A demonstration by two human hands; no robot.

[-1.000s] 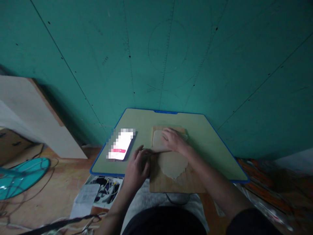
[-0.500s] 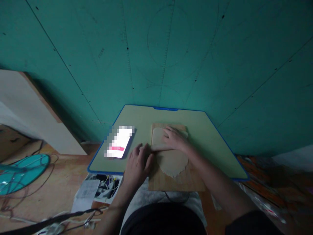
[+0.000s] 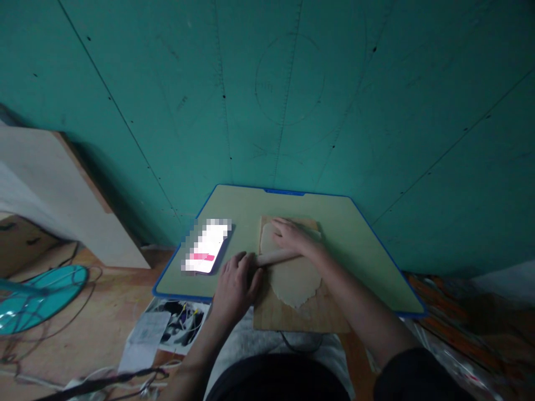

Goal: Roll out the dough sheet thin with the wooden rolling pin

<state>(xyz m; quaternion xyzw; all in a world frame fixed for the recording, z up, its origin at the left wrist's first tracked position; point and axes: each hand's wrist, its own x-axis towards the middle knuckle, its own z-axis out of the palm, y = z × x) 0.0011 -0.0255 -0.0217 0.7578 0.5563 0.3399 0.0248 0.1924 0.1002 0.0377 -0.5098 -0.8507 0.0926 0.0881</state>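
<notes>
A flat sheet of pale dough [image 3: 296, 281] with an uneven near edge lies on a wooden board [image 3: 267, 320]. Across the sheet rests a slim rolling pin [image 3: 273, 257]. My left hand [image 3: 239, 278] is closed around its left end, at the board's left side. Beyond the pin, my right hand [image 3: 290, 236] lies with its fingers stretched over the far part of the dough. My right wrist and forearm hide the pin's right end and some of the dough.
The board stands on a small pale-green table [image 3: 355, 245] with a blue rim. A lit phone [image 3: 207, 248], partly pixelated, lies on its left. Behind rises a green wall [image 3: 288, 100]. Cables and a round turquoise base [image 3: 45, 298] are on the floor at left.
My right hand has shifted slightly left over the far dough. More of the rolling pin now shows between my hands. My left hand stays at its left end. The view has tilted up slightly.
</notes>
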